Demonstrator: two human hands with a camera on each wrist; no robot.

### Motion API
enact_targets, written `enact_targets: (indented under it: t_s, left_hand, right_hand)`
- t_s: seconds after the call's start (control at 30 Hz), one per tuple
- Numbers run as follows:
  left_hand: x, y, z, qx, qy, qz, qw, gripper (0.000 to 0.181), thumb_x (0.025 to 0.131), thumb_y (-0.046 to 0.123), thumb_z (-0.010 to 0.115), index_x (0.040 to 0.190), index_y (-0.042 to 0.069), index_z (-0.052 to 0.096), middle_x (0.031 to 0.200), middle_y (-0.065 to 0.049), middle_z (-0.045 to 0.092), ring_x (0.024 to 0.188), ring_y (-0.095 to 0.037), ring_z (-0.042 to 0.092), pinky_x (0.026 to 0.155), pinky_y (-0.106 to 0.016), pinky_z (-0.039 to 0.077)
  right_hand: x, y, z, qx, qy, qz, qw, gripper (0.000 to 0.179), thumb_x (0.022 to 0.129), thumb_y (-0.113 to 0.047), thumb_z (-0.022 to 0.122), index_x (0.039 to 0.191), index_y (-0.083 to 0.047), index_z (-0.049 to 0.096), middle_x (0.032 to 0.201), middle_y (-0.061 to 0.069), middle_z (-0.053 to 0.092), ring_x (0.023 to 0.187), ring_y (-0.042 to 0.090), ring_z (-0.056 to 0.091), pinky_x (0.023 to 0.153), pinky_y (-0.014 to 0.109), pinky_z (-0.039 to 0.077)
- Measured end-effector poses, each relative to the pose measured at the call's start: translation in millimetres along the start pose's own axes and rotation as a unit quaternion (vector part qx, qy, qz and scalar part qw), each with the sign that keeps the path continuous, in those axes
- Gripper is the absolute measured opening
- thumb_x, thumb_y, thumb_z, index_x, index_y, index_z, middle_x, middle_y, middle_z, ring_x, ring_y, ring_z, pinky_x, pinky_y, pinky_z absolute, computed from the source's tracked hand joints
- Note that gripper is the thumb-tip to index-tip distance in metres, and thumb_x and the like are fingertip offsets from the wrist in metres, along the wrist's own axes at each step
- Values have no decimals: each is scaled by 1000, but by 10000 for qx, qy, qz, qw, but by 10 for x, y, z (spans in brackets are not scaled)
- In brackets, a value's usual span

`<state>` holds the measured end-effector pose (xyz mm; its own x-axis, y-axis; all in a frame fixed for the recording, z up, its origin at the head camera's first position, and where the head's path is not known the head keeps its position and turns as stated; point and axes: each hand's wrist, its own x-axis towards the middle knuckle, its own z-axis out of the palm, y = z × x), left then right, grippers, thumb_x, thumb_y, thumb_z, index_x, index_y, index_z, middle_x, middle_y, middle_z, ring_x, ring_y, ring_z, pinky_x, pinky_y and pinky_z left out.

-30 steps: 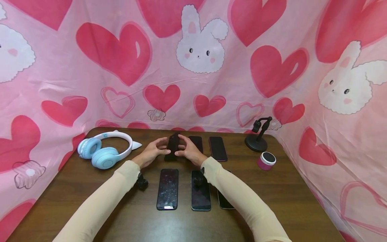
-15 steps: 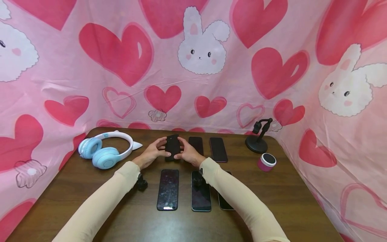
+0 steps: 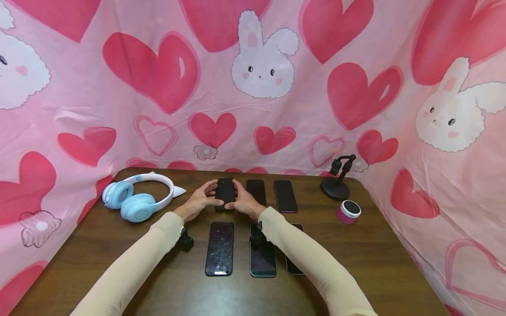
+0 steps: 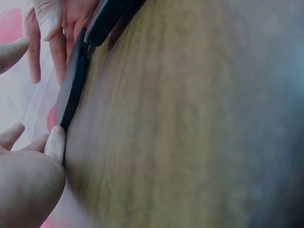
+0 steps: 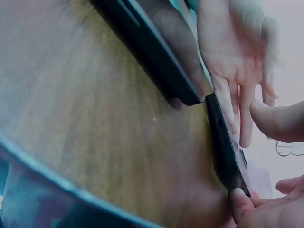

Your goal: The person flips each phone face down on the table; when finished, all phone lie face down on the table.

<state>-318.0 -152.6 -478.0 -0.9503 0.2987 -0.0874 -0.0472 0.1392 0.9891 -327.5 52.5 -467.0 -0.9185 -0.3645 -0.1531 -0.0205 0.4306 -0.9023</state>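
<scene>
A dark smartphone (image 3: 225,193) lies at the back of the table, camera side up. My left hand (image 3: 196,201) holds it along its left edge, thumb near the lower corner and fingers by the upper one. On the opposite edge my right hand (image 3: 247,201) grips it, thumb over the lower right corner. The left wrist view shows a fingertip (image 4: 56,142) of the left hand right at the end of the phone (image 4: 73,92). In the right wrist view, a right fingertip (image 5: 239,202) meets the phone's (image 5: 223,145) lower end.
Two phones lie to its right, a black phone (image 3: 256,191) and another phone (image 3: 285,196). Nearer me are a smudged phone (image 3: 219,249) and two phones partly under my right sleeve. Blue-and-white headphones (image 3: 138,197) lie left; a black stand (image 3: 336,184) and pink speaker (image 3: 349,212) stand right.
The phone between my hands has gone from tilted up on its edge to lying flat with its back showing. Both hands have stayed around it with only slight shifts.
</scene>
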Motion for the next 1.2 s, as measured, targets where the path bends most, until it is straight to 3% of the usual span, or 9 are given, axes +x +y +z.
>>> enact_targets:
  t_s: [0.67, 1.2]
  left_hand:
    - [35, 11, -27, -138, 160, -77, 9997, 94, 88, 3, 73, 163, 9, 16, 168, -21, 21, 150, -42, 27, 125, -56, 24]
    - [42, 33, -14, 130, 339, -243, 9990, 95, 87, 8, 75, 162, 8, 17, 167, -22, 24, 148, -41, 31, 123, -55, 29]
  right_hand:
    - [9, -4, 16, 429, -15, 156, 9990, 92, 88, -12, 76, 162, -15, 20, 166, 14, 29, 149, 34, 39, 123, 50, 34]
    - [-2, 4, -6, 707, -262, 115, 9971, 87, 92, -11, 71, 162, -12, 19, 166, 16, 28, 149, 37, 39, 123, 50, 33]
